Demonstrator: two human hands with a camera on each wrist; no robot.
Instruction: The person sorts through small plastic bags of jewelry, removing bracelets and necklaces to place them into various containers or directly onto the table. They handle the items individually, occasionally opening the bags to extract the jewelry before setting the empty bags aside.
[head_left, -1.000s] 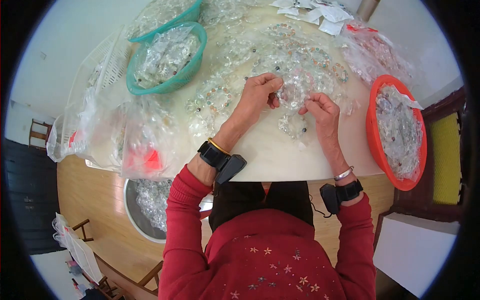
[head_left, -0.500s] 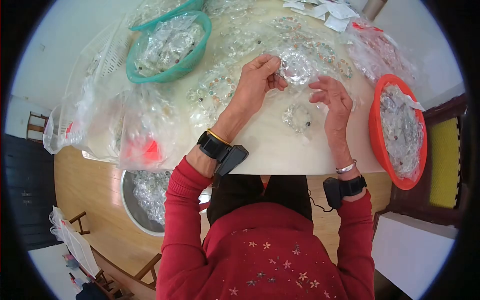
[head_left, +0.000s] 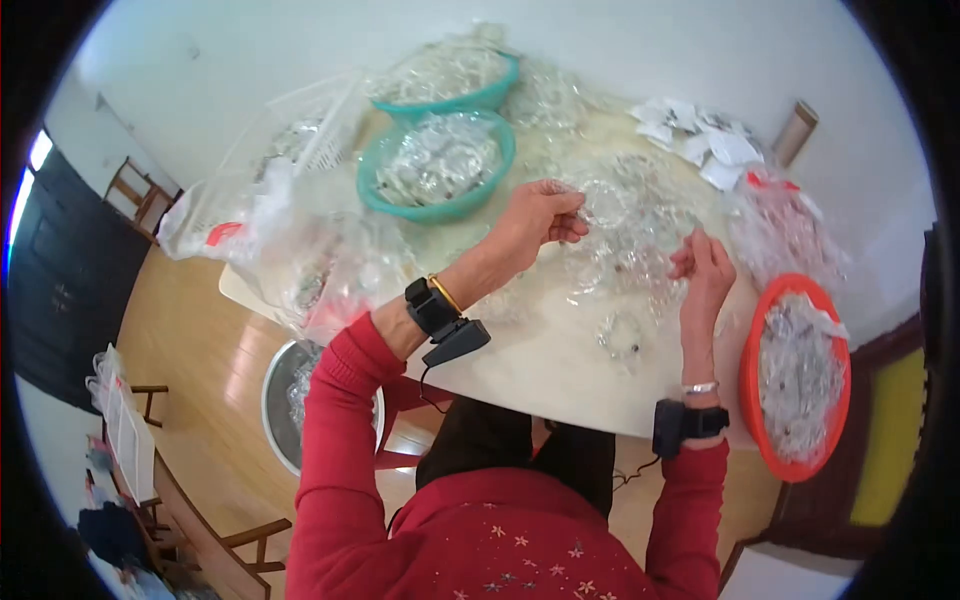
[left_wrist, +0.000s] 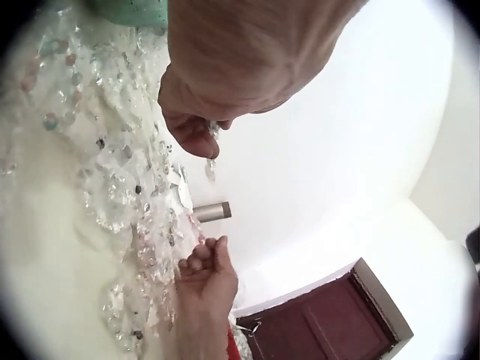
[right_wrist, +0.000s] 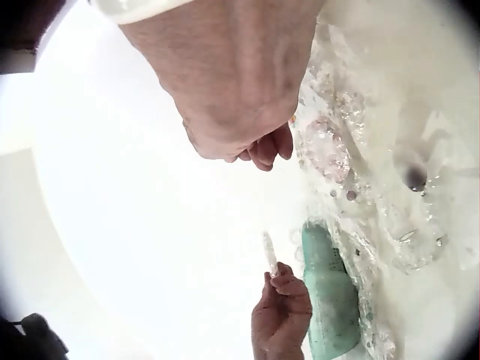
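My left hand [head_left: 530,225] pinches a clear beaded bracelet [head_left: 606,207] between thumb and fingertips, raised over the table. From the right wrist view the bracelet [right_wrist: 269,251] appears edge-on as a thin pale strip above those fingers. To its right, my right hand [head_left: 706,272] hovers with loosely bent fingers and nothing visible in them. Below and between the hands spreads a pile of clear-wrapped bracelets [head_left: 640,250]. One separate bracelet [head_left: 620,338] lies nearer the table's front edge, left of my right wrist.
Two green baskets [head_left: 370,185] of wrapped pieces stand back left, beside a white crate [head_left: 330,150] and plastic bags [head_left: 330,250]. A red basket [head_left: 748,390] sits at the right edge. White packets [head_left: 735,150] and a pinkish bag [head_left: 785,235] lie back right. A metal basin [head_left: 280,440] is below the table.
My right hand has let go of the bracelet and drawn away to the right; my left hand keeps it. The head view has tilted, so more wall shows behind the table.
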